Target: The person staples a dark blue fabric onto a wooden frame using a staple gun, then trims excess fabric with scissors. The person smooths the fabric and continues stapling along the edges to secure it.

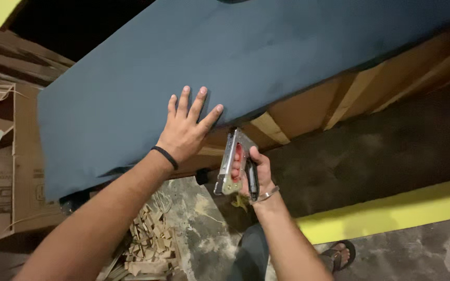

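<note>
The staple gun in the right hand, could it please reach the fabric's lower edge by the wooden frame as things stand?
Probably yes: the staple gun in the right hand points at the blue fabric edge, nothing between; the left hand presses beside it.

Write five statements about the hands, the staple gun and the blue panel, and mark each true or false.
1. The left hand lies flat on the blue panel. True.
2. The right hand holds a hammer. False: it holds a metal staple gun.
3. The staple gun's nose points up at the panel's lower edge, by the wooden frame. True.
4. The left wrist is bare. False: it wears a black band.
5. A cardboard box stands to the right. False: it is at the left.
</note>
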